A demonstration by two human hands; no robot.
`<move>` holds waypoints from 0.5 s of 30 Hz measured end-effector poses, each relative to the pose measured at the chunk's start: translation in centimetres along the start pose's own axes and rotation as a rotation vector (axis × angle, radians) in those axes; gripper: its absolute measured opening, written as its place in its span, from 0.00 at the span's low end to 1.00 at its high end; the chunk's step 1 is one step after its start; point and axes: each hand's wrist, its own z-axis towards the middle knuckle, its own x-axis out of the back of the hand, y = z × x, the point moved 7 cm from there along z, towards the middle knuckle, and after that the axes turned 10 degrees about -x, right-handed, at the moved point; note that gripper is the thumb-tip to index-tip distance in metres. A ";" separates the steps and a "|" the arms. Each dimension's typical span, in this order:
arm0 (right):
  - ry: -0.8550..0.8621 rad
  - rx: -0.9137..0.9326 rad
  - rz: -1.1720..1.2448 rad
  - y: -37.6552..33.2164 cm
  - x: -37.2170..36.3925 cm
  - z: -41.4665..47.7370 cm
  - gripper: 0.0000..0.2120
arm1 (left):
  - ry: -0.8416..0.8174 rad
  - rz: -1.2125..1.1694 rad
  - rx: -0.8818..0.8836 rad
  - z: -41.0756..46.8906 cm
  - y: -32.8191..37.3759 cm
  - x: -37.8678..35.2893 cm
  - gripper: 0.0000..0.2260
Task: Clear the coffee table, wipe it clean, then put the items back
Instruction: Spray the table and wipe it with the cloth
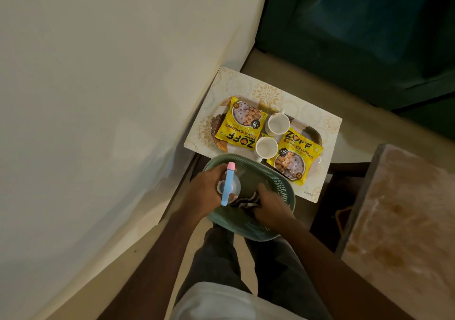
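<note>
A green plastic basket (283, 191) sits below me, at the near edge of a white patterned coffee table (317, 122). My left hand (209, 189) grips a clear spray bottle (227, 184) with a blue and pink nozzle, over the basket. My right hand (272, 206) reaches into the basket and holds a black-and-white striped cloth (243, 202). On the table lies a tray (218, 122) carrying two yellow soya chunk packets (242, 124) (295, 158) and two white cups (278, 124) (266, 147).
A cream wall (98, 98) runs along the left. A dark green sofa (357, 31) stands beyond the table. At the right is a reddish stone-topped surface (403, 221) with a dark gap beside it. My legs are below the basket.
</note>
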 end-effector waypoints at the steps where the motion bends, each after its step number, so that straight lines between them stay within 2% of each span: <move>1: 0.000 -0.007 0.053 0.1 0.4 -0.5 0.20 | 0.008 -0.007 -0.010 -0.1 0.6 0.2 0.29; 5: 0.090 -0.044 0.311 0.1 2.6 -2.5 0.22 | 0.057 -0.049 0.006 -0.5 1.8 1.5 0.30; 9: 0.100 -0.112 0.748 0.6 4.2 -4.7 0.11 | 0.123 -0.107 -0.044 -1.0 3.6 4.0 0.26; 15: 0.184 -0.147 1.269 0.9 6.3 -9.1 0.12 | 0.211 -0.159 -0.160 -1.9 8.4 7.3 0.25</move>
